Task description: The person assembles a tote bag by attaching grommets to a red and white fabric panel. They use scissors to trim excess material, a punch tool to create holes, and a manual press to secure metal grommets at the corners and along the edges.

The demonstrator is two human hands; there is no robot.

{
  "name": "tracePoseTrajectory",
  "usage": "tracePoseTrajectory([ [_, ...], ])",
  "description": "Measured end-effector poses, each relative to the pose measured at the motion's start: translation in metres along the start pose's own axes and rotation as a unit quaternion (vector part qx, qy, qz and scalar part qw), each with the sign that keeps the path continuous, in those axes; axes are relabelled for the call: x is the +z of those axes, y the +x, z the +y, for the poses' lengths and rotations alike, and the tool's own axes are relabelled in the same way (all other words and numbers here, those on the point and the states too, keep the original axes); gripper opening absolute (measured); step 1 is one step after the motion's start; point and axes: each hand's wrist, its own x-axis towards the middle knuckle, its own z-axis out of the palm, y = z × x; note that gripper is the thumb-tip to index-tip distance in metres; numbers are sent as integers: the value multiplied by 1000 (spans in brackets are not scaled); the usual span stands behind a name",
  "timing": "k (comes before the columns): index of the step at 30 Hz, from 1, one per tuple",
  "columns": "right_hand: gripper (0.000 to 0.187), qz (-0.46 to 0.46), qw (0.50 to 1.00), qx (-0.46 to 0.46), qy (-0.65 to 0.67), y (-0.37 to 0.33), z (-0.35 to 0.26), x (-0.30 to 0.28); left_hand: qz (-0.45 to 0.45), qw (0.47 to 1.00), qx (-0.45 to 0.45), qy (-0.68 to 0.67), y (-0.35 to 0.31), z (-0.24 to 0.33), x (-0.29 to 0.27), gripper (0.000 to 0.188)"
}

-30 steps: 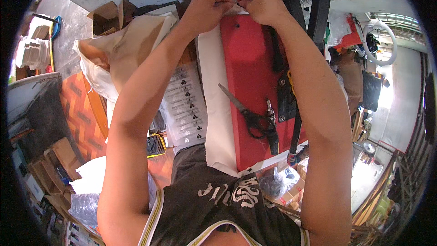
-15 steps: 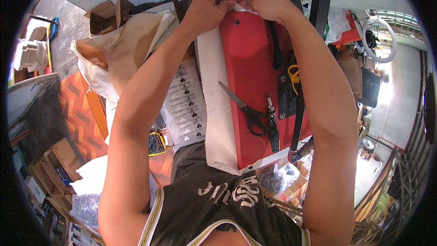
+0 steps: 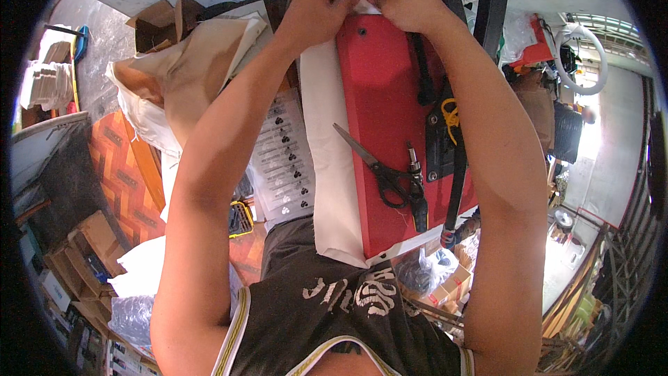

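At the far end of a long red panel [image 3: 383, 83], both my hands are bent inward with fingertips close together. My left hand [image 3: 319, 14] is closed, its thumb and fingers pinched at the edge of cream-white sheet material [image 3: 330, 160] that runs along the panel's left side. Beside it, my right hand [image 3: 403, 1] has its fingers curled in a pinch over a small white fold at the panel's end; what lies between the fingertips is hidden. Black-handled scissors [image 3: 391, 182] lie partly spread on the panel, next to a screwdriver-like tool [image 3: 416, 191].
Black straps and a black bracket [image 3: 438, 141] with yellow cord [image 3: 449, 122] lie on the panel's right. Leftward are a printed plastic sheet [image 3: 282, 157], a draped beige cloth [image 3: 170, 80] and a cardboard box [image 3: 163, 24]. A black metal post [image 3: 489, 7] stands beyond my right hand.
Both hands have shifted slightly away from me, and the right fingertips have lifted and moved slightly apart from the left. The scissors and tool have stayed put.
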Motion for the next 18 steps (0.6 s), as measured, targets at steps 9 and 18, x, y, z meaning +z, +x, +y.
tracePoseTrajectory([
  [9, 21, -11, 995, 39, 90, -3, -13, -6, 39, 999, 26, 7, 6, -11, 9, 30],
  [18, 31, -46, 965, 166, 197, -11, -2, -7, 6, 1000, 8, 19, 9, -6, 9, 33],
])
